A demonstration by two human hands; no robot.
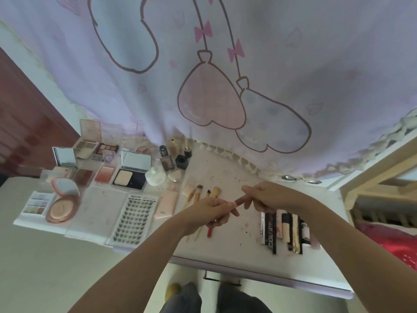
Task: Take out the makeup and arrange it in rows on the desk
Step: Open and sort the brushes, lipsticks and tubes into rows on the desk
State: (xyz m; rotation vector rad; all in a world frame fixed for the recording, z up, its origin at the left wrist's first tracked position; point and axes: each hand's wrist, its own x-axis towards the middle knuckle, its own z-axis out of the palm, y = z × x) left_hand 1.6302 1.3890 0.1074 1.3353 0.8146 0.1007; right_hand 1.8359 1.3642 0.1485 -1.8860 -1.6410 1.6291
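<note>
While most of the makeup is already laid out, the person holds one more piece up over the desk (pixel 225 172): a small pink tube (pixel 239 201), probably a lip product, though it's too blurry to be sure. The left hand (pixel 212 211) has its fingers curled round the lower end, and the right hand (pixel 268 195) pinches the upper end between fingertips. Whether it's capped, or being opened, can't be told from this view.

Taking the row of brushes (pixel 203 199) as the landmark: the tube hovers just right of them, above the bare patch of desk. Further right of the brushes lies a tight row of slim tubes and pencils (pixel 284 229). Left of the brushes sit a pink squeeze tube (pixel 167 205), a lash tray (pixel 133 218) and a cluster of open palettes and compacts (pixel 94 170); behind the brushes stand a few small bottles (pixel 173 157).

Best guess for doing this step well: let one hand release, lay the tube flat and parallel to the slim row, right next to its left edge so the row stays tidy. It's round, so it could roll; setting it touching its neighbour would help. Keeping the wrists high avoids nudging the brushes out of line.
</note>
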